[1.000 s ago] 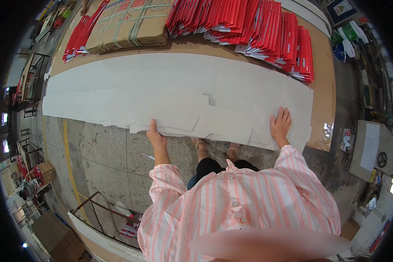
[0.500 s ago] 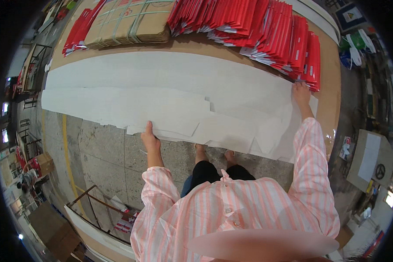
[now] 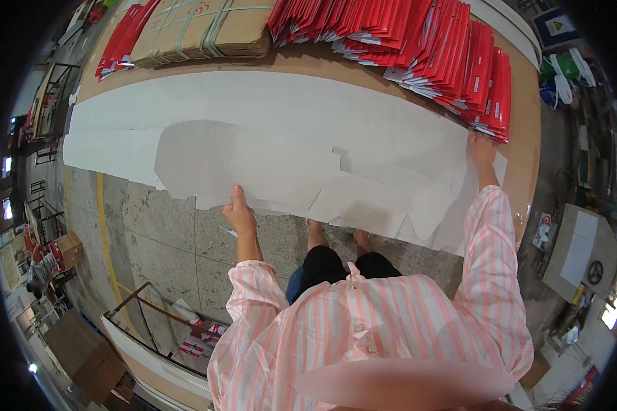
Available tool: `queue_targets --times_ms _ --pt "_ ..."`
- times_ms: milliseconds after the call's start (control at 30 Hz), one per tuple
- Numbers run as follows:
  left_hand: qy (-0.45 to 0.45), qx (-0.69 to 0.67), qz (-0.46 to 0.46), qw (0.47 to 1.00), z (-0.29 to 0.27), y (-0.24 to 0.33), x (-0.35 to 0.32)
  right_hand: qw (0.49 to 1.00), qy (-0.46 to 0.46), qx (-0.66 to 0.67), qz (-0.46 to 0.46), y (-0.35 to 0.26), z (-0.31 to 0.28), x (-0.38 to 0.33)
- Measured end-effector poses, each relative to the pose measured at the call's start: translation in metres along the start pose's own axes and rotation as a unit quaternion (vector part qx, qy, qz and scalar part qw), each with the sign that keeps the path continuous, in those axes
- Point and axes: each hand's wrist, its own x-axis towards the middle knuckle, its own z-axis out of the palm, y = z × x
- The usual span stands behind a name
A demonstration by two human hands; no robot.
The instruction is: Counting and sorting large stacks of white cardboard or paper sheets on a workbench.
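Note:
A long, pale cardboard sheet (image 3: 274,171) with cut notches lies across the table on other white sheets (image 3: 288,89). At its near edge, my left hand (image 3: 240,214) is closed with the thumb on top and the fingers hidden underneath. My right hand (image 3: 483,149) is at the sheet's far right corner, fingers bent around it, right beside the row of red packets (image 3: 473,75). The packet edge partly covers those fingertips. The red packets stand in a leaning, fanned row along the far side.
A strapped bundle of brown cardboard (image 3: 209,31) sits behind the sheets, with more red packets (image 3: 127,41) to its left. Brown board (image 3: 524,147) covers the tabletop at right. Below left stands a metal-framed rack (image 3: 151,318) on the concrete floor (image 3: 158,233).
A rounded shadow now falls over the left part of the sheet. My right hand has moved slightly right, its fingertips more covered by the packets. The left hand stays at the near edge.

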Motion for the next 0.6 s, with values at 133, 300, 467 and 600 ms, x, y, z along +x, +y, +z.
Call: queue_targets --times_ms 133,300,467,600 --pt "0.017 -0.150 -0.096 0.984 0.006 0.006 0.000 0.999 0.026 -0.031 -0.012 0.007 0.007 -0.001" --pt "0.002 0.033 0.037 0.999 0.000 -0.003 -0.002 0.998 -0.048 -0.042 0.020 0.005 -0.001 -0.001" --pt "0.000 -0.192 -0.155 0.969 0.001 0.000 0.009 0.998 -0.020 -0.043 0.039 0.009 0.008 -0.005" --pt "0.024 -0.001 -0.045 0.999 -0.007 -0.014 0.008 0.999 -0.011 0.008 0.041 0.005 0.006 -0.009"
